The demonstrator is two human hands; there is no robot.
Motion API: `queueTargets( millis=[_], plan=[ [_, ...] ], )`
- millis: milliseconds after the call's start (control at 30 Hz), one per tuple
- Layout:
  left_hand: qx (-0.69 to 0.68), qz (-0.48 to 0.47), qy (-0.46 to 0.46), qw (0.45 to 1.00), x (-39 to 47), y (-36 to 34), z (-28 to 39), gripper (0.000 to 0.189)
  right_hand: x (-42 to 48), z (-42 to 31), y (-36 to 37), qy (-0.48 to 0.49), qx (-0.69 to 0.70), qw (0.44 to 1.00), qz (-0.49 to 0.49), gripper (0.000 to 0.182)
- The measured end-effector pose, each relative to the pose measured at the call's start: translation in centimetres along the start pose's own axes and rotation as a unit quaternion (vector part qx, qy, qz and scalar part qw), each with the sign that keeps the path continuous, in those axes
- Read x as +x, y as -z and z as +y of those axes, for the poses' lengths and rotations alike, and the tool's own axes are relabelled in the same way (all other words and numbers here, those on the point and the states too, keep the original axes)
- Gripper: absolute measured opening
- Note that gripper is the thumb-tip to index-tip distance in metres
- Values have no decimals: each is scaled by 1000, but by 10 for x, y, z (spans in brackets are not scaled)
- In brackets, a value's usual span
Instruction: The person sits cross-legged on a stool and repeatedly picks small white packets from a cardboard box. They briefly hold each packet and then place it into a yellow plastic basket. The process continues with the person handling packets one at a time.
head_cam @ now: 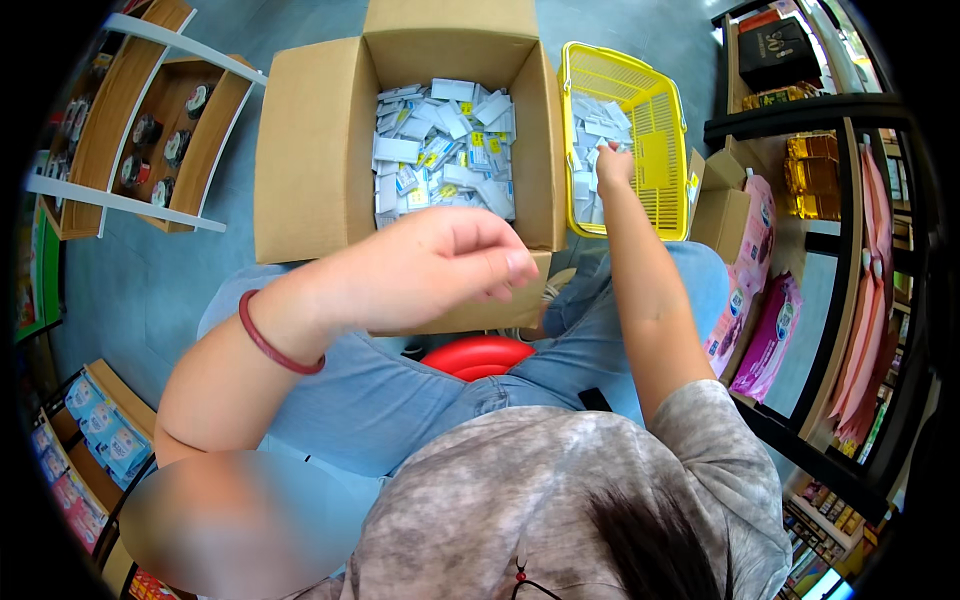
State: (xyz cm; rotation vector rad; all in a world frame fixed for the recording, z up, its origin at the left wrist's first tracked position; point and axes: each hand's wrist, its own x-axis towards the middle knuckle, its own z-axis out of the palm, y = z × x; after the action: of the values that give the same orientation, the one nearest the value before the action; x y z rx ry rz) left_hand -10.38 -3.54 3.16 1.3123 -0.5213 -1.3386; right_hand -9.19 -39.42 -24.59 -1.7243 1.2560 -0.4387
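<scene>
An open cardboard box (454, 56) stands on the floor before me, holding a heap of white plastic price tags (442, 142), some with yellow and blue printed faces. Over its near edge hangs my left hand (442, 262), fingers curled in and nothing visible in them. A yellow plastic basket (660, 172) stands against the box's right side, with more white tags (589, 120) along its left part. My right hand (615, 165) reaches into that basket, fingertips bunched at the tags. Whether it grips one is not clear.
At left are wooden display shelves (161, 142) with round jars. On the right, a black-framed shelf (802, 105) carries golden bottles (812, 176), and purple and pink packs (766, 337) lie lower down. A red seat (480, 356) shows between my legs.
</scene>
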Motion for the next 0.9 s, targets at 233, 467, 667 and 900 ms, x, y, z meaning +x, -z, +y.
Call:
queueTargets(
  millis=[233,467,667,900],
  plan=[
    [104,-132,-326,930,-39,-38,9,12,-90,-94,-9,359,96,903,-215,27],
    [9,-57,-452,890,-56,-57,3,33,-118,-56,-126,154,-263,906,-293,29],
    [-77,-87,-416,902,-61,-42,-1,43,-90,-20,-159,58,-399,886,-230,44],
    [56,104,-549,828,-54,-20,3,29,-85,-1,-160,106,-403,878,-235,40]
  ],
)
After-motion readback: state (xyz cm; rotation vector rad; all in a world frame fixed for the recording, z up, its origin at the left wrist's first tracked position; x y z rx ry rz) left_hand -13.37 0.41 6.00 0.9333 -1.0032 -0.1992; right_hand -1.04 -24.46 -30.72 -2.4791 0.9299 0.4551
